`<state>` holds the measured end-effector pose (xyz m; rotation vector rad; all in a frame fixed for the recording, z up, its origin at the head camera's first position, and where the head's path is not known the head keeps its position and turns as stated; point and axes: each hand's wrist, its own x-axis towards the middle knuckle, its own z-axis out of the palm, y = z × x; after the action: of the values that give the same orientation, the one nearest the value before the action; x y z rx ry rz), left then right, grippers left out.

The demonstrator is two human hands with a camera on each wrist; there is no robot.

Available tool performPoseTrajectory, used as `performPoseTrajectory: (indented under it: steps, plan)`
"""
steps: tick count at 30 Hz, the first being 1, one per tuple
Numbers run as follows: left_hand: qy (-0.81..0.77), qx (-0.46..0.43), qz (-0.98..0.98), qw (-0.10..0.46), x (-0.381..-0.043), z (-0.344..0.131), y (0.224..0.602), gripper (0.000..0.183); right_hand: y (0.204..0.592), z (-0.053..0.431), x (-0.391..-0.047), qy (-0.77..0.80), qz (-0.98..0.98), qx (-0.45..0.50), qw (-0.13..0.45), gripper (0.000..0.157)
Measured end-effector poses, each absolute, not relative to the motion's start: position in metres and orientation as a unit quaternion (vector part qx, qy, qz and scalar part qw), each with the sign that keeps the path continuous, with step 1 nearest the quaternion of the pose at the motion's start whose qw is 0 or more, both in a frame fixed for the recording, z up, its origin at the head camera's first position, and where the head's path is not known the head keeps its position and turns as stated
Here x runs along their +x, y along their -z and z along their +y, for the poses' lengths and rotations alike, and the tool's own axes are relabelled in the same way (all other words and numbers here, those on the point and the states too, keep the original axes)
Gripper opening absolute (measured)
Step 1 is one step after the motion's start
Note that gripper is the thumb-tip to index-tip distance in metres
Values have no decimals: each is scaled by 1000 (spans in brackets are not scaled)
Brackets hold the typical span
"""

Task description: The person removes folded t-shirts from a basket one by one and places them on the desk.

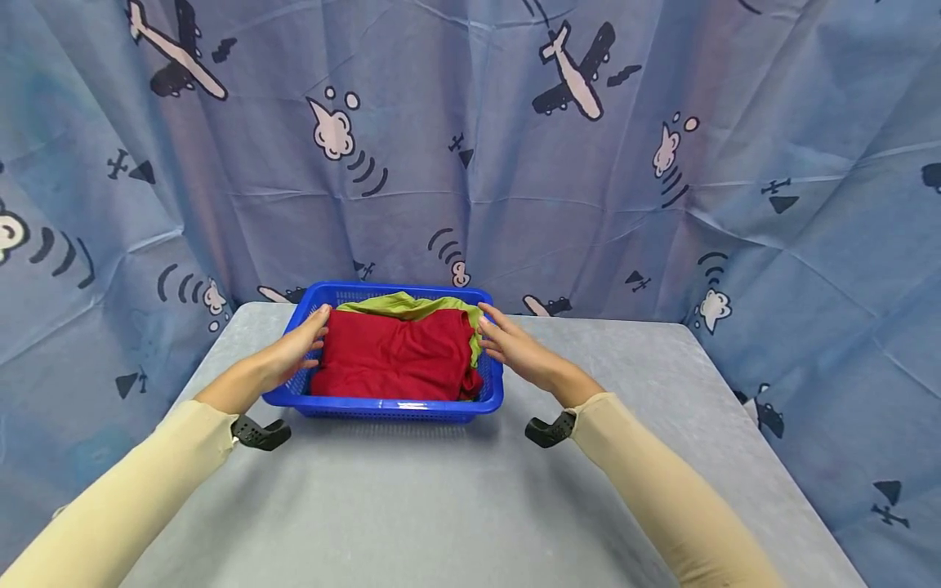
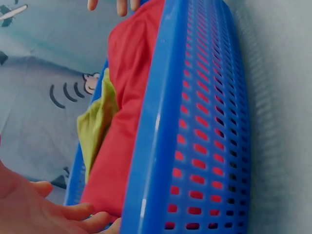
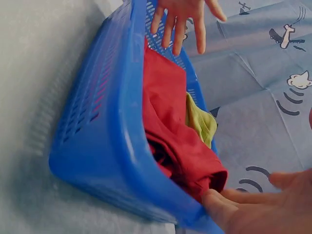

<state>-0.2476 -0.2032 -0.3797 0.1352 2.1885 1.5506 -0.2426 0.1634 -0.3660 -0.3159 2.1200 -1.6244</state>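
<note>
A blue plastic basket (image 1: 400, 406) with perforated sides stands on the table, holding a folded red cloth (image 1: 390, 351) on top of a yellow-green cloth (image 1: 400, 305). Over the basket's left end is my left hand (image 1: 296, 347), its fingers extended at the left edge of the red cloth. My right hand (image 1: 520, 347) reaches over the opposite end, fingers loosely extended beside the cloths. In the right wrist view, the right fingertips (image 3: 214, 202) are right at the red cloth's corner and the rim. Neither hand grips anything.
The grey table (image 1: 412, 498) extends in front of the basket and to its right. A blue curtain (image 1: 412, 147) printed with airplanes hangs behind and along both sides. Each wrist wears a black band (image 1: 259, 433).
</note>
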Motion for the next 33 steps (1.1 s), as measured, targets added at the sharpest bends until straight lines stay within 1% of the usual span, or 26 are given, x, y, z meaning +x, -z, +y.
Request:
performPoseTrajectory:
  steps: [7, 10, 14, 17, 22, 29, 33]
  plan:
    - [-572, 19, 783, 243, -255, -205, 388, 81, 364, 143, -249, 652, 713, -55, 252, 73]
    - [-571, 9, 783, 247, -257, -205, 392, 80, 367, 133, -251, 649, 712, -41, 264, 77]
    - [-568, 2, 780, 262, -260, -208, 398, 80, 373, 123, -253, 633, 723, -28, 274, 77]
    - [-571, -7, 775, 270, -262, -210, 401, 82, 375, 118, -254, 621, 736, -13, 271, 79]
    - [-570, -15, 774, 277, -262, -214, 400, 84, 375, 112, -254, 606, 752, -10, 261, 88]
    - [-585, 4, 762, 276, -265, -212, 396, 83, 384, 109, -254, 575, 788, -17, 220, 103]
    - [-580, 14, 766, 277, -267, -209, 397, 78, 388, 108, -253, 557, 801, -23, 218, 111]
